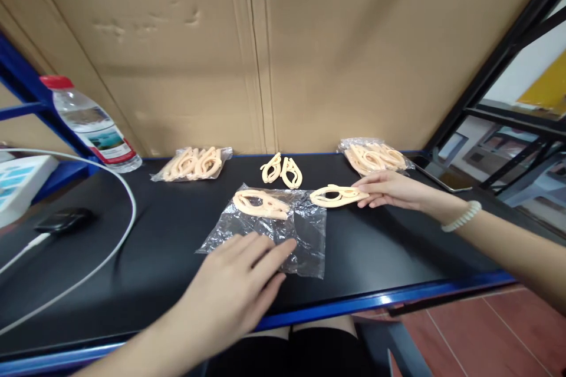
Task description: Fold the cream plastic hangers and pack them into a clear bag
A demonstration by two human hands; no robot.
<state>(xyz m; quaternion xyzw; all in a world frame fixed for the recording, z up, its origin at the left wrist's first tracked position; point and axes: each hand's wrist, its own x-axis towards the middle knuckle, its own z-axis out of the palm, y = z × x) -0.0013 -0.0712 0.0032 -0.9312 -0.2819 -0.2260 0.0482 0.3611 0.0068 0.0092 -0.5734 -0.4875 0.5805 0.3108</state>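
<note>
My right hand [389, 189] pinches one end of a cream folding hanger [338, 195], which is folded up and held nearly level over the right edge of a clear plastic bag [305, 247]. The bag lies flat on the black table. Another folded hanger [260, 205] rests on the bag's upper part; whether it is inside or on top I cannot tell. My left hand [243, 274], fingers stretched out and holding nothing, is at the bag's near edge. Behind the bag, two more cream hangers [271, 168] lie side by side, looking smaller.
Filled clear packs of cream hangers lie at the back left [193, 164] and back right [375, 155]. A water bottle [95, 126], a white cable [128, 188] and a black device [63, 220] are on the left. A phone-like slab [442, 175] lies at right. Cardboard [354, 41] stands behind.
</note>
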